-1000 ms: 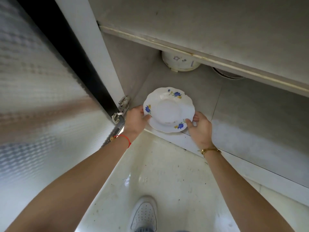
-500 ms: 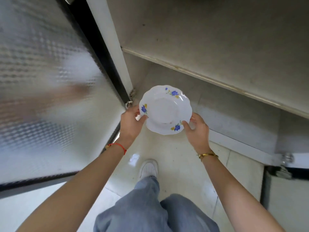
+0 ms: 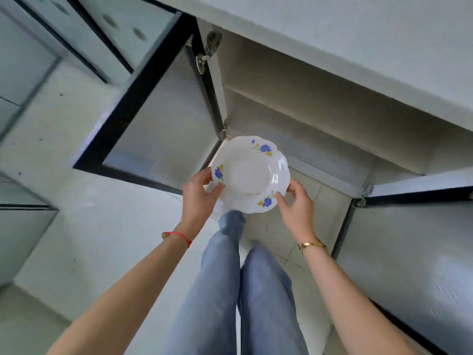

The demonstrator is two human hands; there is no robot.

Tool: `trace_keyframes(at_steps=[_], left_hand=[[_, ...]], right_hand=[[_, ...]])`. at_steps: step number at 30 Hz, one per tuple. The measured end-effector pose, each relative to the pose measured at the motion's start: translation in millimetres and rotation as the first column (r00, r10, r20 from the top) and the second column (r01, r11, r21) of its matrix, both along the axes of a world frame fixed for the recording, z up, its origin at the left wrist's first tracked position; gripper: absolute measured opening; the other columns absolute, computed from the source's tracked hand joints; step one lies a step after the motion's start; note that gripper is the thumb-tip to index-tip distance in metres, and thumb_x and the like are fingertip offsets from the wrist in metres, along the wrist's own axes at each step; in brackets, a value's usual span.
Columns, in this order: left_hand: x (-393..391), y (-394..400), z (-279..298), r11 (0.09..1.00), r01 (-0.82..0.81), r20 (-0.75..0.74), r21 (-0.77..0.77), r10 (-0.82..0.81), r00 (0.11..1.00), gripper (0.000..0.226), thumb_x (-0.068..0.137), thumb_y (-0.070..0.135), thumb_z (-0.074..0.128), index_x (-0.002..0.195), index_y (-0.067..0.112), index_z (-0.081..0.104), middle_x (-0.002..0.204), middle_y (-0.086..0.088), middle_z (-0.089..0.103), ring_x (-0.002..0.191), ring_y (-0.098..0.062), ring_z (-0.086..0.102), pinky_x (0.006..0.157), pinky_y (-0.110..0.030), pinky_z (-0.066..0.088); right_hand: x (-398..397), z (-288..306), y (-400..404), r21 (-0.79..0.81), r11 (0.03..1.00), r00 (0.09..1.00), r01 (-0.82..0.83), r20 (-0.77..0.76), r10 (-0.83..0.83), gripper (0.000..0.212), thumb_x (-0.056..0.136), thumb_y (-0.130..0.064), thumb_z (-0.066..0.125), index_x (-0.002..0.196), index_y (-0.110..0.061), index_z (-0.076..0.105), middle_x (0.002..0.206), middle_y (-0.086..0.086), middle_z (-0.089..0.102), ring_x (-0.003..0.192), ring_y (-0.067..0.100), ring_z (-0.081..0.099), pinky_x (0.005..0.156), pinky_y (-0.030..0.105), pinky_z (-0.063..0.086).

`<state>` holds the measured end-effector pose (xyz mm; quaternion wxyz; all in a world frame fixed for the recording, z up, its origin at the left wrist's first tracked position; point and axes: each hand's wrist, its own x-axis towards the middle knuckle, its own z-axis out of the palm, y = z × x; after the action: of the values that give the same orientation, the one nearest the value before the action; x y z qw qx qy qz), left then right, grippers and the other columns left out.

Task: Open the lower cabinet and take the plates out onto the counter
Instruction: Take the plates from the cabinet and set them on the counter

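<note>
- Head view: a stack of white scallop-edged ceramic plates with blue and yellow flower prints (image 3: 249, 175) is held in the air between both hands, above the pale tiled floor (image 3: 84, 239) and in front of the open lower cabinet (image 3: 307, 119).
- The left hand (image 3: 198, 194) has its grip on the stack's left rim: the thumb lies on top beside a blue flower, and the fingers curl underneath.
- The right hand (image 3: 297, 204) has its grip on the lower right rim, thumb on the edge next to another blue flower, fingers curled below.
- The plates sit level, face up; a second rim shows just beneath the top one at the near edge.
- The cabinet's left frosted-glass door with a black frame (image 3: 153, 119) stands swung wide open, and a metal hinge (image 3: 208, 51) shows at its top corner.
- The right frosted-glass door with a black frame (image 3: 409, 252) is open as well.
- A pale worktop edge (image 3: 358, 34) runs across the top right, above the cabinet.
- A thin red string bracelet (image 3: 179, 237) circles the left wrist; a gold bangle (image 3: 311, 245) circles the right.
- Legs in light blue jeans (image 3: 243, 290) stand below the plates.
- No brand, label or writing is legible anywhere.
</note>
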<state>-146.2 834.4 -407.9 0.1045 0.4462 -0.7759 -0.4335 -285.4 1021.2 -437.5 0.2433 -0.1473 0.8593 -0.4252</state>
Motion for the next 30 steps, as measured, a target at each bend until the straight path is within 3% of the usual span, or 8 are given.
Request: trace_keyframes(at_steps=[4,6,10,14,20,30], left_hand=[[33.6,35.0,96.7,0.998,-0.015,-0.021,-0.055,0.014,1.000,0.027,0.079,0.018,0.075,0.104,0.025,0.069,0.091,0.019,0.063,0.081,-0.010,0.062,0.073,-0.016,0.049],[49.3,48.6,139.3,0.999,-0.009,-0.023,-0.045,0.008,1.000,0.027,0.079,0.018,0.075,0.104,0.026,0.069,0.092,0.017,0.066,0.083,-0.012,0.064,0.075,-0.018,0.051],[68.0,66.1,193.0,1.000,-0.007,-0.055,-0.018,0.006,0.998,0.030,0.079,0.020,0.075,0.107,0.027,0.068,0.095,0.017,0.069,0.087,-0.010,0.065,0.079,-0.019,0.054],[79.8,73.3,239.6,0.999,0.030,-0.108,-0.013,-0.031,0.994,0.031,0.080,0.021,0.075,0.109,0.027,0.068,0.098,0.016,0.069,0.086,-0.012,0.064,0.080,-0.021,0.055],[77.8,69.3,279.0,0.996,0.090,-0.147,-0.012,-0.090,0.985,0.033,0.080,0.022,0.077,0.110,0.032,0.067,0.098,0.025,0.066,0.090,-0.005,0.064,0.079,-0.010,0.049],[35.6,44.5,308.5,0.976,0.213,-0.196,-0.053,-0.219,0.956,0.037,0.079,0.024,0.078,0.114,0.028,0.068,0.097,0.025,0.065,0.090,0.003,0.063,0.076,0.002,0.042]], right_hand=[[35.9,93.6,34.0,-0.012,1.000,1.000,0.004,-0.006,-0.004,0.035,0.085,-0.017,0.067,0.118,-0.014,0.058,0.112,-0.001,0.066,0.103,0.013,0.059,0.083,0.007,0.036],[51.2,139.9,48.5,-0.015,1.000,1.000,0.019,-0.007,-0.019,0.036,0.085,-0.016,0.068,0.119,-0.013,0.058,0.112,-0.001,0.066,0.102,0.012,0.058,0.083,0.003,0.035],[67.3,203.7,68.7,-0.061,0.998,0.999,0.032,-0.038,-0.035,0.035,0.085,-0.014,0.068,0.119,-0.013,0.058,0.110,-0.004,0.065,0.102,0.012,0.058,0.093,0.023,0.044],[78.5,256.1,83.2,-0.089,0.995,0.995,0.035,-0.088,-0.043,0.039,0.085,-0.015,0.068,0.123,-0.014,0.058,0.114,-0.002,0.065,0.104,0.010,0.057,0.097,0.022,0.042],[82.1,297.4,88.4,-0.111,0.991,0.989,0.073,-0.120,-0.087,0.039,0.086,-0.017,0.068,0.123,-0.019,0.057,0.109,-0.011,0.062,0.100,0.002,0.055,0.092,0.011,0.040],[58.8,326.9,79.3,-0.142,0.976,0.975,0.167,-0.125,-0.185,0.038,0.086,-0.018,0.068,0.121,-0.024,0.057,0.105,-0.020,0.061,0.099,-0.016,0.053,0.085,0.005,0.038]])
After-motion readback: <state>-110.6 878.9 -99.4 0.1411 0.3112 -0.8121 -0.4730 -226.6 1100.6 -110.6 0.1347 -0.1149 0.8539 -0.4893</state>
